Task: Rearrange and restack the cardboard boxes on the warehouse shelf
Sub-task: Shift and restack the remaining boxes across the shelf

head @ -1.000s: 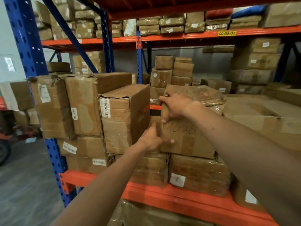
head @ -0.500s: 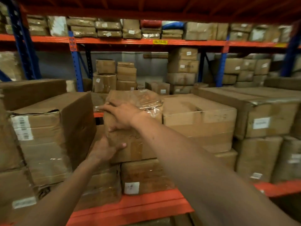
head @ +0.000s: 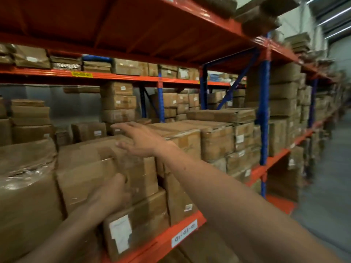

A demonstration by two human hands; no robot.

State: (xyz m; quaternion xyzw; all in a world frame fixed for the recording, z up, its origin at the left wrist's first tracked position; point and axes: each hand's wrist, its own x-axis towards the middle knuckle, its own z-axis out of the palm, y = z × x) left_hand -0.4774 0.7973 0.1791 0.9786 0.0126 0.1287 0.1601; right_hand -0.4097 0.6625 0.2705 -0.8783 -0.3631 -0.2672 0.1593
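A brown taped cardboard box (head: 85,168) sits on top of a lower box with a white label (head: 146,219) on the orange shelf (head: 163,242). My left hand (head: 110,194) presses against the upper box's front face, seen from the back with its fingertips hidden. My right hand (head: 140,142) is stretched flat with spread fingers over the box's top right corner and grips nothing. Whether it touches the top I cannot tell.
A large plastic-wrapped box (head: 24,196) stands close on the left. Several stacked boxes (head: 216,141) fill the shelf to the right, up to a blue upright (head: 265,111). The grey aisle floor (head: 326,196) runs along the right. More boxes stand behind and on the level above.
The view has swung to the right along the shelf. My right hand has let go of the box's top edge and opened flat. My left hand stays on the box's front.
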